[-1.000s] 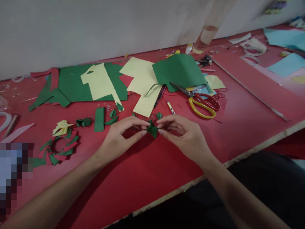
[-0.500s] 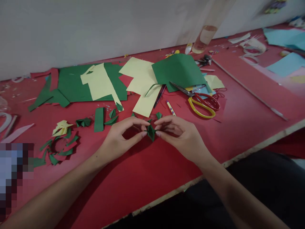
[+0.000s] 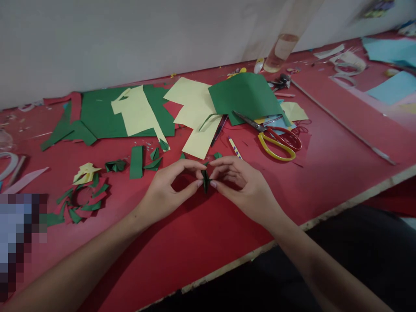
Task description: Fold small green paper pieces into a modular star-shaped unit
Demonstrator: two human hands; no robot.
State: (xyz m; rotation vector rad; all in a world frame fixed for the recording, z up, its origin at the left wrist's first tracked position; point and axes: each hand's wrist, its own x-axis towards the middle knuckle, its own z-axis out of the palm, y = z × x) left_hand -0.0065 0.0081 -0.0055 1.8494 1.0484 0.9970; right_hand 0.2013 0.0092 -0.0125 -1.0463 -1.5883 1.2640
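Pinching green paper (image 3: 205,181), hands (image 3: 208,183) partly covering it.

Red tabletop (image 3: 227,234), strewn at the back with large green paper (image 3: 100,110) under a pale yellow cutout (image 3: 136,115), and farther right a bottle (image 3: 280,54). On the left, a red-and-green paper ring (image 3: 73,213) near a green strip (image 3: 136,161); right of center, scissors (image 3: 278,152) near a dotted stick (image 3: 234,147).

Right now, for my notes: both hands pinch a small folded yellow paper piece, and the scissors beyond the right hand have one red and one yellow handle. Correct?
Not quite: the head view shows the folded paper piece pinched by the left hand and right hand is green, not yellow. The scissors do have red and yellow handles.
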